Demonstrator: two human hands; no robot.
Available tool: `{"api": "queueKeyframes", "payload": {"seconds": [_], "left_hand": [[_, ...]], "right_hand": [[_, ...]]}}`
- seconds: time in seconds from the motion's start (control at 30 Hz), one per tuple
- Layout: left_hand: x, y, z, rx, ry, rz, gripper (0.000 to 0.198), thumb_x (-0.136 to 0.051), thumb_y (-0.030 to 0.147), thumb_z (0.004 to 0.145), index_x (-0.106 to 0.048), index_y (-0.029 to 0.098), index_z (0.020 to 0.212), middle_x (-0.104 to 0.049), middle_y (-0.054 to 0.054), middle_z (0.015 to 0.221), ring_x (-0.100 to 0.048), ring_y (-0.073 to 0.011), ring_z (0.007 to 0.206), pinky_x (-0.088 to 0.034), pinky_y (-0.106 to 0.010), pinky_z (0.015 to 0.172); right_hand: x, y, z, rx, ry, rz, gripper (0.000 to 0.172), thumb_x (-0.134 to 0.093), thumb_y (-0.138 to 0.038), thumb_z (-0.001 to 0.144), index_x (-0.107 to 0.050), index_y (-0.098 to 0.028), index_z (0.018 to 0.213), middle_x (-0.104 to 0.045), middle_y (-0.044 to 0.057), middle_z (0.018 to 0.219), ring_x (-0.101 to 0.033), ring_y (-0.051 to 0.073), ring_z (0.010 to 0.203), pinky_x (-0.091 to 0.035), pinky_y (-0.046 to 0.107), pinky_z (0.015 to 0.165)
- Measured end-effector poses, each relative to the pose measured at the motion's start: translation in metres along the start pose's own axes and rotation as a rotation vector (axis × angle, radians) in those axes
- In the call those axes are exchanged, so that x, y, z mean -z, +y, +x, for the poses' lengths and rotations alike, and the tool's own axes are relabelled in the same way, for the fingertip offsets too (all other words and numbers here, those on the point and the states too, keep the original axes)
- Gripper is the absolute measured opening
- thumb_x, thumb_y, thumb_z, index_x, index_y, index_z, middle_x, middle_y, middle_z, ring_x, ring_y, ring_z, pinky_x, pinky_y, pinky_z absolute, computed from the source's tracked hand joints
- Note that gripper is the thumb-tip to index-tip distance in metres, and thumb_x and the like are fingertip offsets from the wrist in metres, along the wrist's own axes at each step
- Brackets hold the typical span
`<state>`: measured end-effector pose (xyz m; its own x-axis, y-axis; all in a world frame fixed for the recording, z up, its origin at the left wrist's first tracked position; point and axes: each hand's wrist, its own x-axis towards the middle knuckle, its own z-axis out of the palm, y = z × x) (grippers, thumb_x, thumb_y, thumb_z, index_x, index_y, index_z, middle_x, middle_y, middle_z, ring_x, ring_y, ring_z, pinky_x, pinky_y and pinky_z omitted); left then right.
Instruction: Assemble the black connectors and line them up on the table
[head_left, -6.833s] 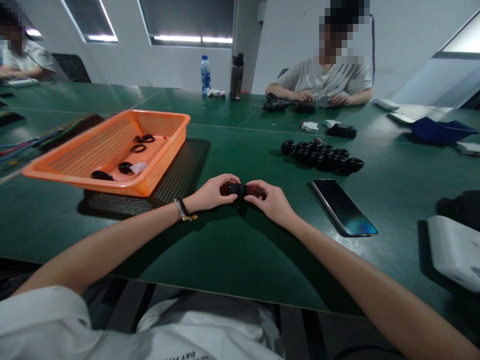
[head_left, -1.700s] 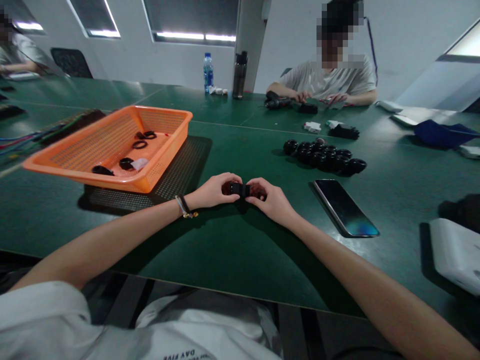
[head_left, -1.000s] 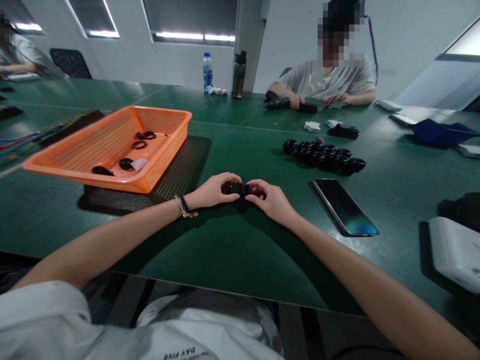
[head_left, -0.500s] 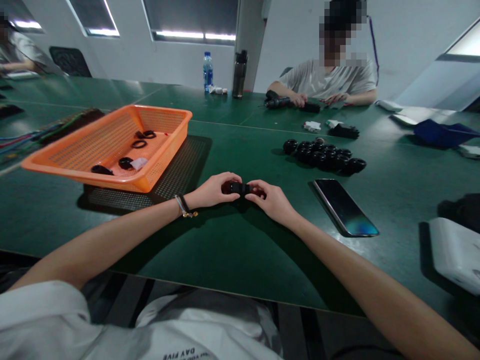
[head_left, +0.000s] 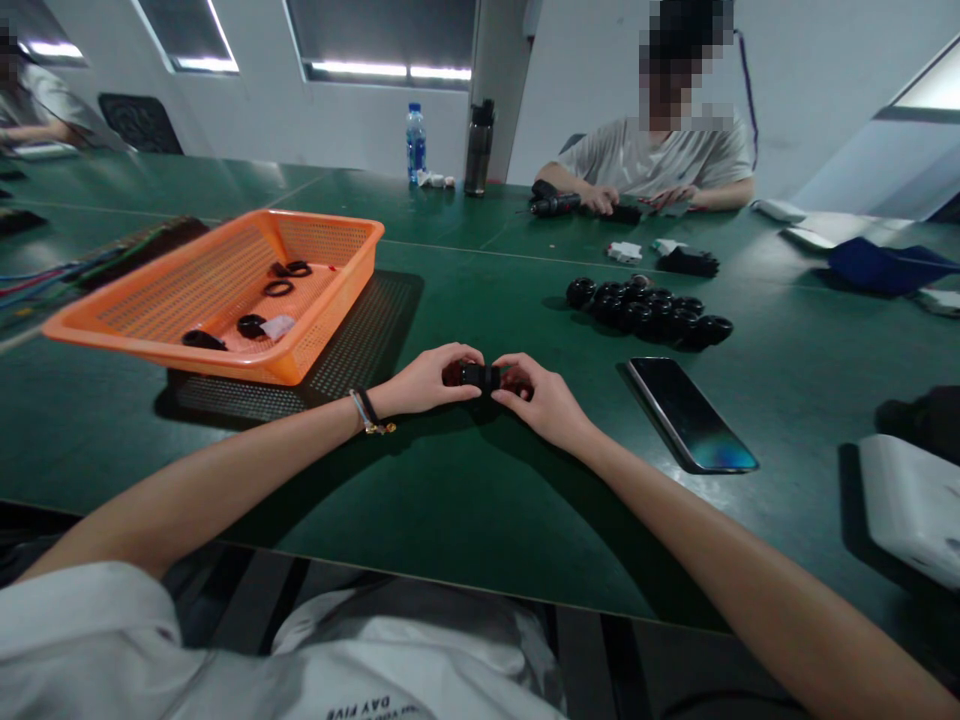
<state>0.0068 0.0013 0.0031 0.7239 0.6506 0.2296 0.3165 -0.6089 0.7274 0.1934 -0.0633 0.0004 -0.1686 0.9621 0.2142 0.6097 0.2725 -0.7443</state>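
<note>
Part [head_left: 480,377] pinched by your left hand [head_left: 433,383] and right hand [head_left: 546,400], between basket [head_left: 330,325] and phone [head_left: 690,415], looks light, stiff and perhaps slick, so best gripped around its outer rim.

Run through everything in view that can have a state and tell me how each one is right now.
Left hand: curled, fingers closed on the black part
Right hand: curled at the part's right end, grip unclear
Black part: held sideways
Orange basket: upright, a few pieces inside
Black round parts: clustered together
Phone: lying flat
Clear bottle: upright, blue cap on
Dark bottle: upright, lid on
</note>
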Motion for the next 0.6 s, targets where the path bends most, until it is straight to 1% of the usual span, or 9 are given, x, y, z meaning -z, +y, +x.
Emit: {"api": "queueKeyframes", "payload": {"seconds": [0.1,0.37,0.6], "left_hand": [[0.0002,-0.0018,0.0004,-0.005,-0.006,-0.031,0.031,-0.063,0.027,0.073,-0.055,0.016,0.101,-0.059,-0.003,0.092,-0.054,-0.0139,0.079,-0.044,-0.026,0.072],[-0.0003,-0.0025,0.0012,0.019,-0.015,-0.091,0.032,-0.065,0.029,0.072,-0.055,0.015,0.098,-0.058,-0.001,0.084,-0.051,-0.0112,0.070,-0.041,-0.024,0.065],[-0.0002,-0.0038,0.0013,0.020,-0.021,-0.099,0.032,-0.065,0.028,0.071,-0.056,0.015,0.099,-0.058,-0.001,0.084,-0.052,-0.0114,0.071,-0.042,-0.024,0.066]], "right_hand": [[-0.0002,0.0008,0.0005,-0.003,-0.006,0.000,0.023,-0.058,-0.020,0.074,-0.053,-0.020,0.096,-0.062,-0.001,0.071,-0.056,0.013,0.062,-0.041,0.027,0.059],[-0.0012,0.0025,0.0013,-0.015,0.008,0.005,0.022,-0.059,-0.020,0.074,-0.056,-0.020,0.096,-0.064,-0.001,0.072,-0.057,0.013,0.062,-0.042,0.027,0.059],[-0.0003,0.0017,0.0015,-0.015,0.010,-0.004,0.021,-0.060,-0.021,0.074,-0.059,-0.020,0.096,-0.065,0.000,0.072,-0.057,0.013,0.061,-0.043,0.027,0.057]]}}
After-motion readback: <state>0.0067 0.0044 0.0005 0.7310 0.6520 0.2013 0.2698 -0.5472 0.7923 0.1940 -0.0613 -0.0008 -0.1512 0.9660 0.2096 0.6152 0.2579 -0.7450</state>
